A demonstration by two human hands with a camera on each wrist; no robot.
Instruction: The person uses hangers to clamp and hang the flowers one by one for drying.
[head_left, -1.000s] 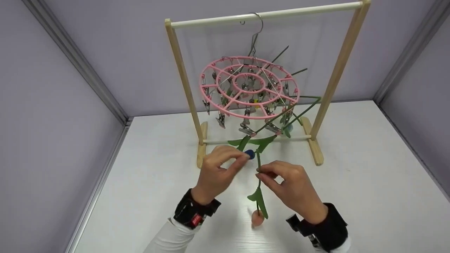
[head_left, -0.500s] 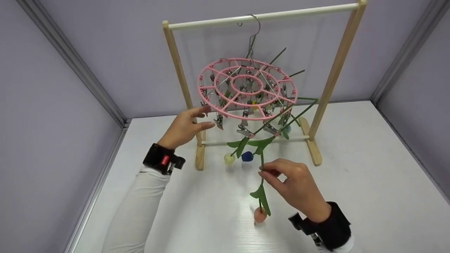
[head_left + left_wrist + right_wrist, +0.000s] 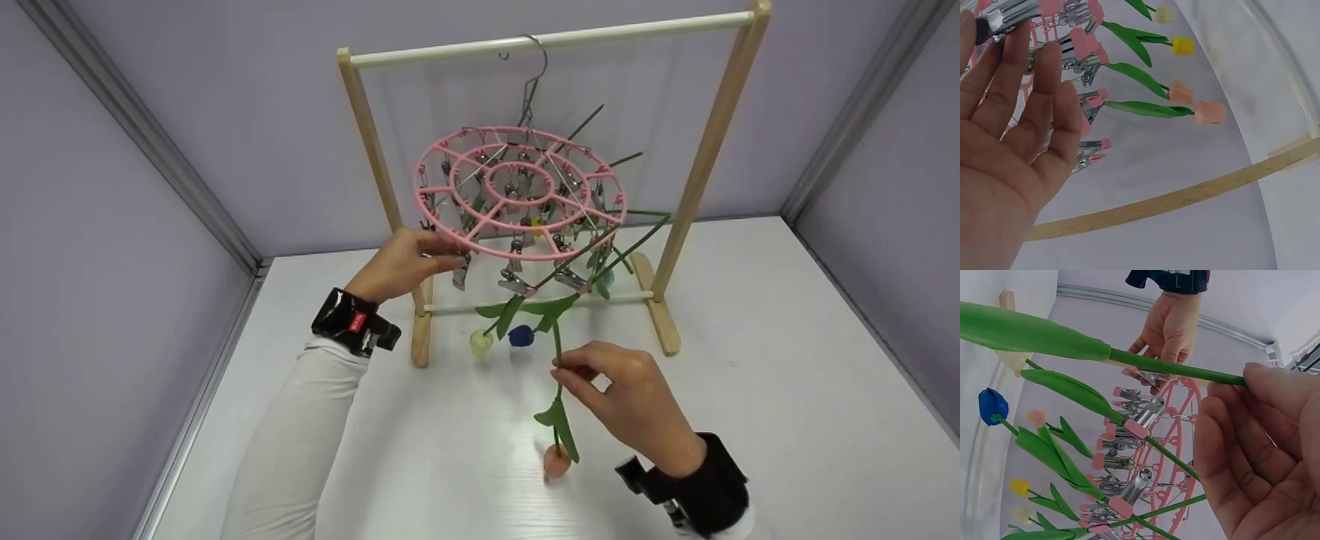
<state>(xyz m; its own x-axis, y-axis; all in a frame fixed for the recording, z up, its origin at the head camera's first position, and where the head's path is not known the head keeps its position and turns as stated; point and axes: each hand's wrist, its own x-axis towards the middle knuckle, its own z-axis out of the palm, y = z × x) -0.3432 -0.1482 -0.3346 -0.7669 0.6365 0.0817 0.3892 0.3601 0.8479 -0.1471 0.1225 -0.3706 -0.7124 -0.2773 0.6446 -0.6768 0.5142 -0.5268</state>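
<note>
My right hand (image 3: pixel 630 397) pinches the green stem of an artificial tulip (image 3: pixel 556 460); its peach bloom hangs down near the table. In the right wrist view the stem (image 3: pixel 1179 370) runs between thumb and fingertips. At the left front of the round pink clip hanger (image 3: pixel 484 225), my left hand (image 3: pixel 405 262) pinches a metal clip (image 3: pixel 460 276) between thumb and fingers. The same clip (image 3: pixel 1010 16) shows at the top of the left wrist view. A cream tulip (image 3: pixel 481 342) and a blue tulip (image 3: pixel 521 335) hang heads down from front clips.
A wooden stand (image 3: pixel 711 161) with a white top bar (image 3: pixel 637 30) carries the hanger. More clipped tulips, including a yellow tulip (image 3: pixel 1183 46) and a peach tulip (image 3: pixel 1210 112), hang around it. Bent stems (image 3: pixel 637 240) stick out rightward. The white table (image 3: pixel 420 465) lies below.
My left hand has left the blue tulip, moved left and up to the hanger's rim, and taken hold of a clip. The right hand still holds the peach tulip, almost in place.
</note>
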